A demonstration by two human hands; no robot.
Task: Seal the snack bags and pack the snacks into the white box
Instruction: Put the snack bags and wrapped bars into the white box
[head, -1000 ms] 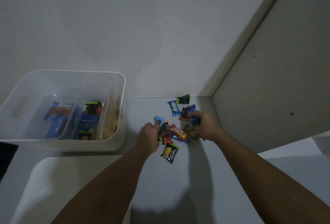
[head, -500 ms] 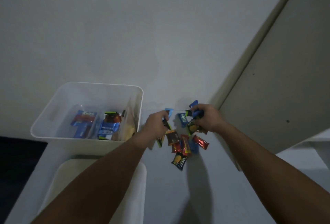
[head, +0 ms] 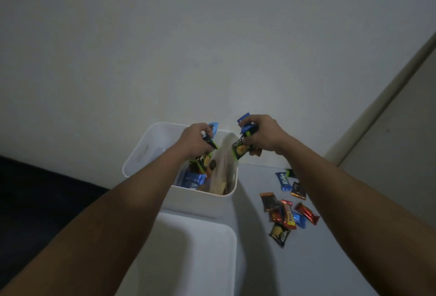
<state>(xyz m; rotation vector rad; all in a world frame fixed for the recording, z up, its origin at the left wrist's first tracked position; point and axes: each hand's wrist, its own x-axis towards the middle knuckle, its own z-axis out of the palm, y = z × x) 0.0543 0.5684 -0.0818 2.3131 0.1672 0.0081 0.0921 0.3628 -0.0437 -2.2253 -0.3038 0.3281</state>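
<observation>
The white box (head: pixel 144 154) stands on the table at centre left, with blue and dark snack packets and a clear snack bag (head: pixel 224 168) inside. Above the box, my left hand (head: pixel 195 141) grips a few small snack packets, blue and black-green ones. My right hand (head: pixel 260 136) holds another bunch of packets (head: pixel 241 150) over the box's right rim, among them a black-green packet and a blue one. Several more packets (head: pixel 286 213) lie loose on the table to the right of the box.
A white lid or second container (head: pixel 195 255) lies in front of the box, near me. A wall rises behind the table and a grey panel (head: pixel 389 154) closes the right side. Dark floor (head: pixel 35 192) shows at the left.
Both hands lifted handfuls of packets off the table pile and carried them left to above the white box. The view shifted, so the box now sits nearer the centre.
</observation>
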